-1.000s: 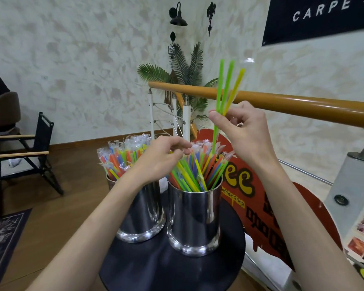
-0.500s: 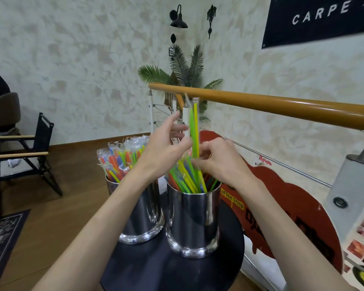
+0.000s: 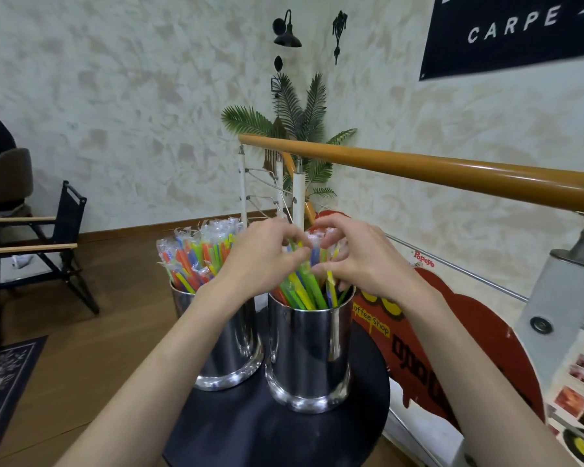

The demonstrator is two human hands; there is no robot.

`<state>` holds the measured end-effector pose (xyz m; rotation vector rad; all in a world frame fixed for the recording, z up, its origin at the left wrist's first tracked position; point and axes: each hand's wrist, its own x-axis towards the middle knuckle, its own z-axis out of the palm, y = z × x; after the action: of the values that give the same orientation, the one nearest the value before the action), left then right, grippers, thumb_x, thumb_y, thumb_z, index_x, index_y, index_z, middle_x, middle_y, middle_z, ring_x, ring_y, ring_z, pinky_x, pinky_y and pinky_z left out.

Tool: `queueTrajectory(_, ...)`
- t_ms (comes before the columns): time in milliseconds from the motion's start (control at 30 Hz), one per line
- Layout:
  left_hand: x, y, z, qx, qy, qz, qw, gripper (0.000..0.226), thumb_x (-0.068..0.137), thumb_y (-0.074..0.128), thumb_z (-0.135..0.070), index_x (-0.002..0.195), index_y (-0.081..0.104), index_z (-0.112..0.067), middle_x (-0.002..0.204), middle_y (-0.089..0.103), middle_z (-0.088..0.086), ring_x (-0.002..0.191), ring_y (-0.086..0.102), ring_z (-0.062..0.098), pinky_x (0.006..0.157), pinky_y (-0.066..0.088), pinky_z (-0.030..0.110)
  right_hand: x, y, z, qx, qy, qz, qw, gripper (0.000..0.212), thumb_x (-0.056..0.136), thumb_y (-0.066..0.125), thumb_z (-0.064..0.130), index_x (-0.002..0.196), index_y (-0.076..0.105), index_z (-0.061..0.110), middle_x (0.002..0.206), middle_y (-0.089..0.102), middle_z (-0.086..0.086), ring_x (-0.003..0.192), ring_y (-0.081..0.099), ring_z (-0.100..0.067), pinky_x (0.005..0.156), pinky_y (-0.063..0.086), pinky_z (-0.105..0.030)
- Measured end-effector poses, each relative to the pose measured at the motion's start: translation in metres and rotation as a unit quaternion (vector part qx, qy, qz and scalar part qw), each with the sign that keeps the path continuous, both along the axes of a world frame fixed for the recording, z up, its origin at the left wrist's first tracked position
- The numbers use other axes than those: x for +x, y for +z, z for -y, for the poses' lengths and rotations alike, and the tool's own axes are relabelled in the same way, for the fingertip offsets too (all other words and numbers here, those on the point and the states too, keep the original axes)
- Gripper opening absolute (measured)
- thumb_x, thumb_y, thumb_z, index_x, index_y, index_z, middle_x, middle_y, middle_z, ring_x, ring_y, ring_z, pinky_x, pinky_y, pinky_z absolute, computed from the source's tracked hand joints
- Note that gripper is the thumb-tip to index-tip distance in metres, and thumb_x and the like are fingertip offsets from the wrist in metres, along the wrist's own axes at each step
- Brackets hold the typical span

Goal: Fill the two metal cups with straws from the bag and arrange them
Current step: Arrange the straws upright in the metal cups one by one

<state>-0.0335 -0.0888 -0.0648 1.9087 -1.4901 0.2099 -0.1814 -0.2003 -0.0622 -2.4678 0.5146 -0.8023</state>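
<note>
head view: straws (image 3: pixel 304 291) stand near-upright, tops fanning outward.

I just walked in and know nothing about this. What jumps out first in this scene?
Two shiny metal cups stand side by side on a small round black table, both packed with bright wrapped straws. The left hand and right hand meet over the straws in the right cup, fingers among them. The left cup bristles untouched, and a wooden handrail runs behind.
</note>
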Motion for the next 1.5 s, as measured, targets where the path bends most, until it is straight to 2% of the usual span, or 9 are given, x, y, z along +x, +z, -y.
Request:
queueTrajectory(167, -0.003, -0.001, -0.005, 0.108, -0.001, 0.054, 0.993, 0.022, 0.094, 0.063, -0.048, 0.104, 0.076, -0.034, 0.099, 0.073, 0.0, 0.103, 0.063, 0.024, 0.093, 0.049, 0.045, -0.014, 0.001, 0.005, -0.051, -0.043, 0.112, 0.991, 0.049, 0.087, 0.078, 0.028, 0.132, 0.06, 0.03, 0.106, 0.064, 0.009, 0.069, 0.064, 0.001, 0.064, 0.049, -0.011)
queueTrajectory(367, -0.005, 0.002, -0.011, 0.075, -0.035, 0.049, 0.995, 0.037, 0.095, 0.061, -0.046, 0.13, 0.062, -0.033, 0.146, 0.048, -0.002, 0.136, 0.043, 0.019, 0.112, 0.035, 0.049, -0.03, 0.0, 0.019, -0.017, -0.119, 0.177, 0.977, 0.012, 0.1, 0.06, 0.019, 0.108, 0.067, 0.025, 0.097, 0.065, 0.011, 0.068, 0.059, -0.003, 0.059, 0.041, -0.008)
queueTrajectory(633, -0.013, 0.009, -0.016, -0.036, -0.05, 0.013, 0.998, 0.055, 0.093, 0.04, -0.05, 0.141, 0.055, -0.028, 0.147, 0.051, -0.006, 0.135, 0.044, 0.011, 0.114, 0.035, 0.045, -0.029, -0.024, 0.04, 0.08, -0.101, 0.083, 0.988, 0.018, 0.102, 0.054, 0.008, 0.114, 0.063, 0.018, 0.098, 0.07, 0.002, 0.059, 0.063, -0.001, 0.047, 0.04, -0.009)
queueTrajectory(733, -0.021, 0.007, -0.016, -0.024, -0.046, -0.012, 0.999, 0.062, 0.094, 0.029, -0.056, 0.142, 0.054, -0.026, 0.144, 0.056, -0.007, 0.131, 0.048, 0.009, 0.113, 0.036, 0.042, -0.028, -0.028, 0.04, 0.112, -0.063, 0.061, 0.99, 0.023, 0.098, 0.058, 0.003, 0.113, 0.062, 0.021, 0.1, 0.07, 0.001, 0.071, 0.068, -0.017, 0.049, 0.045, -0.019)
queueTrajectory(800, -0.03, 0.001, -0.015, 0.01, -0.034, 0.026, 0.999, 0.074, 0.09, 0.027, -0.072, 0.141, 0.055, -0.026, 0.143, 0.058, -0.006, 0.131, 0.05, 0.012, 0.111, 0.037, 0.042, -0.027, -0.03, 0.04, 0.122, -0.041, 0.05, 0.99, 0.029, 0.094, 0.062, -0.001, 0.11, 0.06, 0.022, 0.093, 0.07, 0.002, 0.072, 0.069, -0.023, 0.052, 0.05, -0.028)
queueTrajectory(867, -0.035, -0.007, -0.01, 0.045, -0.005, 0.115, 0.992, 0.081, 0.086, 0.031, -0.082, 0.139, 0.057, -0.026, 0.14, 0.06, -0.003, 0.129, 0.053, 0.016, 0.106, 0.037, 0.043, -0.027, -0.031, 0.039, 0.132, -0.013, 0.041, 0.99, 0.03, 0.092, 0.063, -0.004, 0.111, 0.058, 0.019, 0.086, 0.068, 0.004, 0.067, 0.066, -0.018, 0.047, 0.044, -0.018)
queueTrajectory(1067, -0.019, -0.017, 0.0, 0.007, 0.064, 0.203, 0.977, 0.064, 0.091, 0.059, -0.06, 0.145, 0.05, -0.027, 0.162, 0.033, 0.005, 0.147, 0.031, 0.025, 0.118, 0.023, 0.043, -0.026, -0.041, 0.04, 0.102, 0.018, 0.002, 0.995, 0.032, 0.09, 0.067, 0.004, 0.108, 0.057, 0.028, 0.093, 0.074, 0.013, 0.075, 0.066, -0.028, 0.064, 0.053, -0.029)
queueTrajectory(1167, -0.014, -0.017, -0.001, -0.011, 0.065, 0.228, 0.971, 0.064, 0.09, 0.065, -0.051, 0.146, 0.048, -0.025, 0.16, 0.035, 0.008, 0.146, 0.034, 0.027, 0.117, 0.025, 0.044, -0.027, -0.04, 0.041, 0.105, 0.023, 0.002, 0.994, 0.031, 0.092, 0.066, 0.004, 0.108, 0.057, 0.029, 0.087, 0.072, 0.019, 0.066, 0.061, -0.012, 0.051, 0.044, -0.016)
queueTrajectory(1500, -0.007, -0.018, -0.001, 0.056, 0.0, 0.192, 0.98, 0.044, 0.101, 0.054, -0.044, 0.142, 0.053, -0.028, 0.146, 0.055, -0.009, 0.126, 0.059, 0.02, 0.097, 0.051, 0.04, -0.039, -0.028, 0.044, 0.13, 0.064, -0.049, 0.988, 0.035, 0.086, 0.068, 0.0, 0.11, 0.056, 0.022, 0.074, 0.064, 0.01, 0.066, 0.052, -0.01, 0.065, 0.045, -0.033)
